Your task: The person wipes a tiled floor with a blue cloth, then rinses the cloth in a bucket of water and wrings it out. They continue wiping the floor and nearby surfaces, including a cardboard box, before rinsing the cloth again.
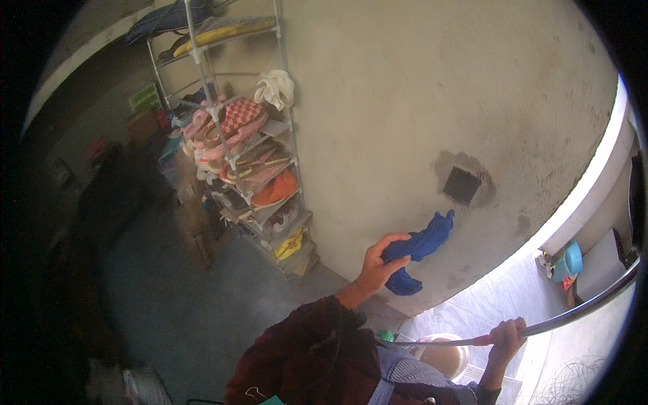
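My left hand (pixel 379 263) is closed around a crumpled blue cloth (pixel 430 238) in front of the plaster wall (pixel 364 126). Part of the cloth hangs below my fingers; whether it touches the wall I cannot tell. Up and to the right of it, a dark square (pixel 461 185) sits in a stained patch of wall. My right hand (pixel 506 338) grips a long metal pole (pixel 562 318), beside a reddish section of it. Under the pole stands a pale bucket (pixel 440 359) of brownish liquid.
A tube-frame shoe rack (pixel 233 162) holds several shoes and a white cloth (pixel 276 89) along the wall. A light blue bucket (pixel 568 262) stands on the bright floor at right. The wall's curved-looking edge (pixel 536 238) runs between the wall and that floor. The left side is dark.
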Tool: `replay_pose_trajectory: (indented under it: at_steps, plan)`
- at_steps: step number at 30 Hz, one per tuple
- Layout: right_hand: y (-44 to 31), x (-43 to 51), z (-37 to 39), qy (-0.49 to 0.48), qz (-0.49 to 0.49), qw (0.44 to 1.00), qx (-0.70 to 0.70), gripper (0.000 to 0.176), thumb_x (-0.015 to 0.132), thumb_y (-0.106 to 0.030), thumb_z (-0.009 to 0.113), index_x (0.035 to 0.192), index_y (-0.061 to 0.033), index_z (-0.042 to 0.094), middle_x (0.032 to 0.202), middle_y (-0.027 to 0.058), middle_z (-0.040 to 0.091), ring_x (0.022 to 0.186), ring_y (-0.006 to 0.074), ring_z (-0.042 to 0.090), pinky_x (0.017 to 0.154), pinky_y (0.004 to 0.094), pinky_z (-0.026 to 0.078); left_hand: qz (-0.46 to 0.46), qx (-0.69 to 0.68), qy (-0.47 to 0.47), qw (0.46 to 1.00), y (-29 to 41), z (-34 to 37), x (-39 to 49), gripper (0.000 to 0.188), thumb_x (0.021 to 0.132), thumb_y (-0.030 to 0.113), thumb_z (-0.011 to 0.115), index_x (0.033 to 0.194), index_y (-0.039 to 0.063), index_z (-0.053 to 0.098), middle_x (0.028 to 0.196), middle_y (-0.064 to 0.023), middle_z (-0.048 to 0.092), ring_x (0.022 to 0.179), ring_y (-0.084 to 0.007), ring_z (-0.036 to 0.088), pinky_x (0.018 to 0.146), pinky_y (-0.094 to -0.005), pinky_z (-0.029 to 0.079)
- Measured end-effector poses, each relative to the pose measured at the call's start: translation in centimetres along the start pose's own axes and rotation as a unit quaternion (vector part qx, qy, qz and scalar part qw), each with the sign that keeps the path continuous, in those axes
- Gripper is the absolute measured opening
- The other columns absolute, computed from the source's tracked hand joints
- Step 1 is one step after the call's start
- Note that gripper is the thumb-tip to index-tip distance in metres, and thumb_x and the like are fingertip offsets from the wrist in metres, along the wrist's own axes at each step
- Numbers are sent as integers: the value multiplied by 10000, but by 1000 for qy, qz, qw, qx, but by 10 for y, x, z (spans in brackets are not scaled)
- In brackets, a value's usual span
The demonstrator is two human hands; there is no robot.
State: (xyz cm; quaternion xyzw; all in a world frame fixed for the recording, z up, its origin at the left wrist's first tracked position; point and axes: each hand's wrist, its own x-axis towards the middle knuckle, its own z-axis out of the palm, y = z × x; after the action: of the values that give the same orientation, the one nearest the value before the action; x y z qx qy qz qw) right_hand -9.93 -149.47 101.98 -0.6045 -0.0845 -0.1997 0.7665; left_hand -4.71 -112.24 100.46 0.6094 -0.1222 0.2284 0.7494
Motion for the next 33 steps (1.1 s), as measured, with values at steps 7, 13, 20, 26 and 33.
replay_pose_trajectory:
  at_steps: [7,13,20,26,33]
  plan:
    - [18,9,-24,1,28,1000,-6,297,961,-69,561,771,-131,341,515,-23,330,408,62,287,390,252,282,85,46,89,991,14,-5,6,349,899,-20,676,1231,38,585,1240,-78,587,1187,-172,537,1024,-324,435]
    - [50,26,-38,-5,37,999,-8,297,943,-140,615,776,-143,368,535,-38,379,430,57,337,405,245,283,129,149,131,972,31,-36,7,366,920,36,689,1266,56,573,1235,-71,579,1159,-165,543,1014,-324,439]
    - [45,34,-4,-13,96,995,-38,221,895,-65,597,752,-55,429,597,8,440,491,118,446,435,253,362,134,90,28,986,42,-27,44,367,934,63,681,1284,37,573,1274,-100,589,1193,-185,553,1020,-335,438]
    - [58,45,9,25,47,997,-50,293,940,-156,616,777,-141,373,536,-32,391,435,59,350,405,245,285,226,103,-96,964,45,11,105,399,910,55,693,1290,45,569,1222,-123,603,1146,-246,589,1000,-368,459]
    - [49,14,23,89,33,994,-61,287,904,-36,580,759,-144,357,535,-45,353,414,43,305,369,228,284,185,84,-163,965,30,33,123,371,841,87,769,1194,46,663,1183,-131,663,1121,-252,630,991,-377,488]
